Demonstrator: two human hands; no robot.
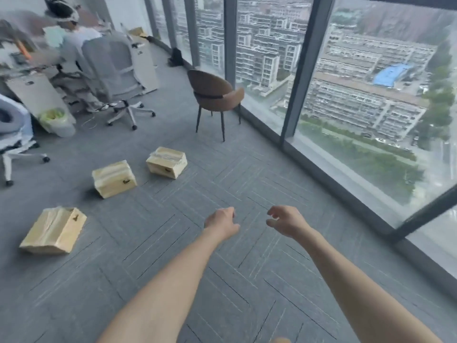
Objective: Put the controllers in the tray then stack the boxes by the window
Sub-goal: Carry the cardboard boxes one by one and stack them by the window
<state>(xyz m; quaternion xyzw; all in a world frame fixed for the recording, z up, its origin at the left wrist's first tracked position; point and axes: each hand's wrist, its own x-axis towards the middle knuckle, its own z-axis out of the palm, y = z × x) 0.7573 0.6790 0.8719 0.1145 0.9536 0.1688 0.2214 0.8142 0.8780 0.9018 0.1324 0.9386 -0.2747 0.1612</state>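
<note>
Three pale wooden boxes wrapped in clear film lie apart on the grey carpet: the far box (167, 162), the middle box (114, 179) and the near box (54, 230), which is tilted on its side. My left hand (222, 222) and my right hand (285, 221) are stretched out over bare carpet to the right of the boxes. Both hold nothing. The left hand's fingers are loosely curled and the right hand's fingers are apart. No controllers or tray are in view.
A floor-to-ceiling window (346, 95) runs along the right. A brown chair (215, 95) stands beside it. At the back left a person sits in a grey office chair (116, 70) at a desk, with a bin (55, 121) nearby. Another wheeled chair (14, 134) is at the left edge.
</note>
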